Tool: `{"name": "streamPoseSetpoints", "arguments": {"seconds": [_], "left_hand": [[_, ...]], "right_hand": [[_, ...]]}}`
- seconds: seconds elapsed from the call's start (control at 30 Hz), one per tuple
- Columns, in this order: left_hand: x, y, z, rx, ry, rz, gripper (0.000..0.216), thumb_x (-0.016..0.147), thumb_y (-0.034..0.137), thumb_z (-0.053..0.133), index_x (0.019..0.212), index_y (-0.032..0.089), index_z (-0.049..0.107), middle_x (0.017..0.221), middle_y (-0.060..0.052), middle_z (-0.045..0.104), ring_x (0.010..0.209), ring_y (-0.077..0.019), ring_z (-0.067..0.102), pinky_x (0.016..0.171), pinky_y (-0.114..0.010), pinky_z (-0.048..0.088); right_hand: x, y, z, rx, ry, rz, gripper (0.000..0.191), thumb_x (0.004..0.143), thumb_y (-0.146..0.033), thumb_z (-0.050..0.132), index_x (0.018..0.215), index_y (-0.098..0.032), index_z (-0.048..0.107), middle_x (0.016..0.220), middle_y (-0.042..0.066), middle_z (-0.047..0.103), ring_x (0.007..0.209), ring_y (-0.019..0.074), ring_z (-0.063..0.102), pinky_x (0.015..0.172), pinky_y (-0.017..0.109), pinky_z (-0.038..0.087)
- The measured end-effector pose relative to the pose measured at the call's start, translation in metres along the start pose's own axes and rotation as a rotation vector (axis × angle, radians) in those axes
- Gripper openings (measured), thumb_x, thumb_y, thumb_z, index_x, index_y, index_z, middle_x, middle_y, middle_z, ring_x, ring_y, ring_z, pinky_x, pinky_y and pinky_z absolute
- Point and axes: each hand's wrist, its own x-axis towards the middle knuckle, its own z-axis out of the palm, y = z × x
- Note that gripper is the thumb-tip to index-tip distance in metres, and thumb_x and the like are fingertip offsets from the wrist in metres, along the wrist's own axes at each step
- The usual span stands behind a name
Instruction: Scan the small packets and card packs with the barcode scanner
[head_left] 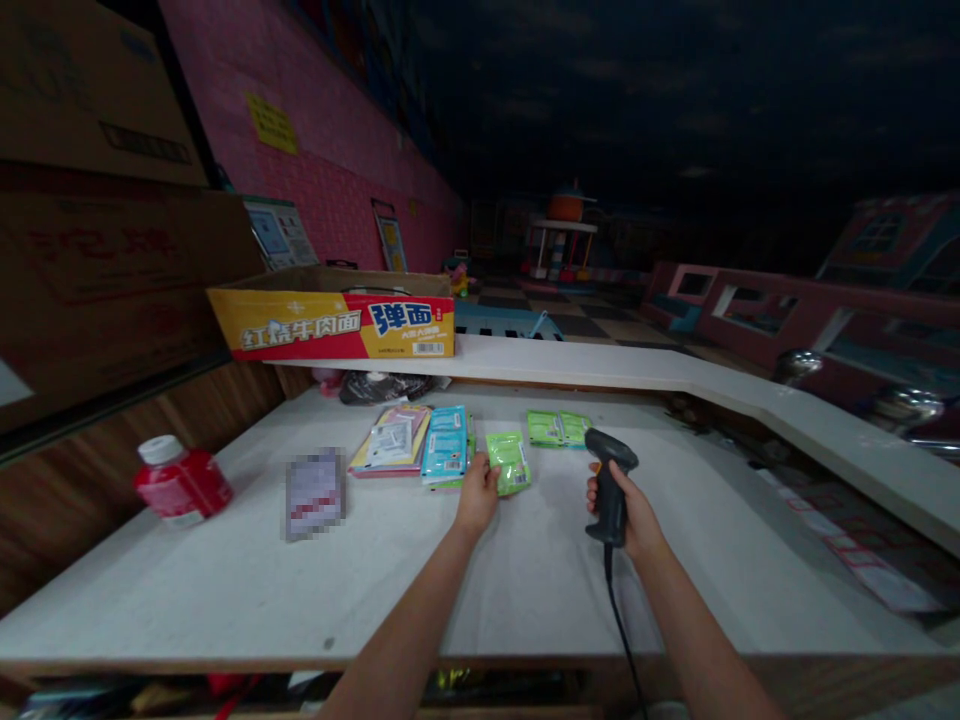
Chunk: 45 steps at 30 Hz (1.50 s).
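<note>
My left hand [478, 492] is closed on the left edge of a green packet [510, 462] at the middle of the white counter [375, 590]. In my right hand [634, 510] is a black barcode scanner [611, 490], held upright by its handle with its cord hanging down. Its head is near a pair of green packets [559, 428] lying farther back. Just left of my left hand, blue packets [446, 445] are stacked over green ones. Beside them, a white packet [392, 440] lies on yellow and pink sheets or booklets [361, 466].
A red bottle with a white cap [182, 482] stands at the left, near a blurred-out item [315, 492]. A noodle carton [337, 322] rests on the raised ledge [570, 362] behind. Brown cardboard boxes [112, 240] are piled at far left. Papers [847, 540] lie under the ledge at right.
</note>
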Motion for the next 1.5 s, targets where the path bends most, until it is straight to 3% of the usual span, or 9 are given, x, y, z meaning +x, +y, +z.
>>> {"name": "streamPoseSetpoints", "arguments": {"seconds": [0.13,0.33,0.53,0.7,0.83,0.93,1.33,1.5], "left_hand": [[-0.001,0.001,-0.001,-0.117,-0.051,-0.056,0.029,0.083,0.047,0.053,0.095,0.020,0.051,0.083,-0.001,0.061,0.069,-0.0171,0.062,0.056,-0.031,0.055],[0.001,0.001,-0.002,-0.185,-0.067,-0.063,0.031,0.075,0.046,0.065,0.084,0.019,0.053,0.080,-0.004,0.066,0.075,-0.0193,0.066,0.066,-0.033,0.057],[0.030,0.016,0.023,-0.408,-0.015,-0.267,0.043,0.064,0.033,0.077,0.096,0.019,0.053,0.077,-0.001,0.069,0.066,-0.0178,0.068,0.059,-0.031,0.057],[0.083,0.028,0.065,-0.054,0.125,-0.324,0.016,0.077,0.016,0.061,0.093,0.016,0.058,0.073,-0.002,0.069,0.063,-0.0139,0.066,0.054,-0.022,0.051],[0.115,0.025,0.090,0.192,0.169,-0.343,0.018,0.076,0.010,0.060,0.094,0.013,0.063,0.076,-0.004,0.071,0.070,-0.0153,0.068,0.062,-0.023,0.050],[0.125,0.020,0.097,0.287,0.172,-0.342,0.017,0.075,0.010,0.061,0.091,0.014,0.067,0.079,-0.006,0.072,0.077,-0.0180,0.069,0.068,-0.025,0.050],[0.115,0.027,0.090,0.696,0.009,-0.254,0.023,0.085,0.021,0.053,0.088,0.017,0.076,0.095,-0.013,0.074,0.101,-0.0253,0.066,0.086,-0.031,0.046],[0.095,0.045,0.078,0.780,0.013,-0.156,0.034,0.087,0.027,0.056,0.117,0.016,0.067,0.108,-0.015,0.070,0.113,-0.0255,0.059,0.097,-0.035,0.041]], "right_hand": [[0.014,0.004,-0.015,0.079,-0.119,-0.027,0.041,0.071,-0.050,0.075,0.093,-0.017,0.064,0.061,-0.002,0.059,0.052,0.0101,0.055,0.049,0.020,0.049],[0.026,0.007,-0.030,0.253,-0.163,-0.035,0.036,0.071,-0.047,0.075,0.089,-0.018,0.065,0.059,-0.004,0.055,0.051,0.0081,0.050,0.048,0.018,0.046],[0.040,0.010,-0.037,0.360,-0.167,0.002,0.036,0.072,-0.044,0.076,0.090,-0.016,0.064,0.058,-0.004,0.052,0.050,0.0082,0.049,0.048,0.018,0.047],[0.044,0.014,-0.040,0.390,-0.151,-0.005,0.032,0.075,-0.045,0.073,0.089,-0.019,0.063,0.059,-0.005,0.051,0.050,0.0086,0.049,0.047,0.019,0.047],[0.047,0.015,-0.040,0.391,-0.137,0.010,0.032,0.074,-0.044,0.074,0.089,-0.018,0.063,0.059,-0.004,0.052,0.051,0.0089,0.050,0.047,0.019,0.047],[0.049,0.014,-0.038,0.383,-0.134,0.019,0.035,0.072,-0.045,0.076,0.089,-0.017,0.063,0.058,-0.004,0.052,0.049,0.0084,0.049,0.046,0.019,0.046],[0.047,0.011,-0.037,0.414,-0.088,0.015,0.035,0.072,-0.044,0.077,0.087,-0.016,0.063,0.058,-0.004,0.053,0.050,0.0077,0.050,0.047,0.018,0.046],[0.044,0.011,-0.039,0.408,-0.109,0.049,0.032,0.071,-0.042,0.077,0.087,-0.018,0.063,0.058,-0.004,0.053,0.050,0.0084,0.050,0.047,0.019,0.048]]}}
